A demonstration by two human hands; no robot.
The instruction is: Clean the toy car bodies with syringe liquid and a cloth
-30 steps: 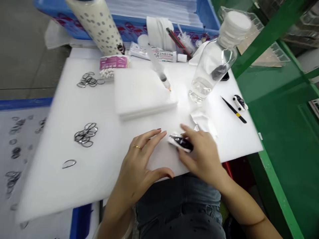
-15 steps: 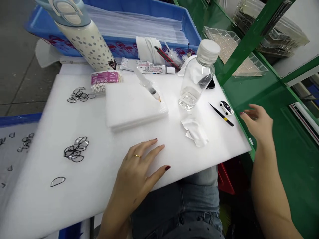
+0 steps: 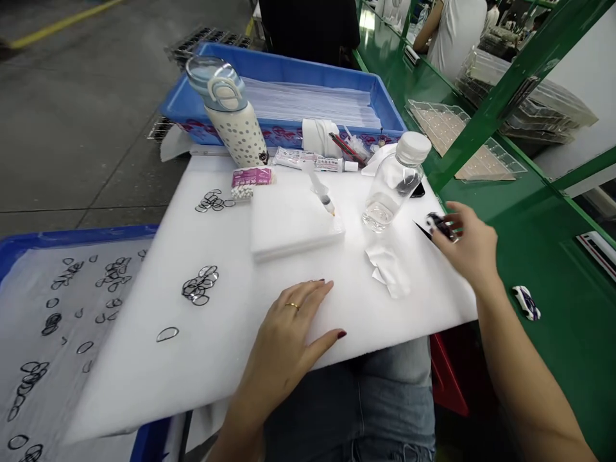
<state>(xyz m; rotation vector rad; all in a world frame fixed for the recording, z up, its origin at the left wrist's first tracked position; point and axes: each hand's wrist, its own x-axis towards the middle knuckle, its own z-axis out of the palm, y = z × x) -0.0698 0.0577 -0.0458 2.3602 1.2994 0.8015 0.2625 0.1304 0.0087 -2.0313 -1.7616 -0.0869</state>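
Note:
My right hand is at the right edge of the white foam board, thumb and fingers closed around a small black-and-white toy car. Partly hidden under that hand lie the dark tweezers. My left hand rests flat near the board's front edge, fingers spread and holding nothing. Ahead of it is a white foam block with a syringe lying on top. A crumpled white tissue and a clear capped bottle stand between the block and my right hand.
Thin black rings lie in piles on the board's left. A second toy car sits on the green bench. At the back are a dotted drink bottle, cotton swabs, tubes and a blue crate. Other people sit beyond.
My right hand has moved left over the board edge and closed on the toy car. My left hand keeps its place on the board. The view has shifted, showing more floor and the left tray.

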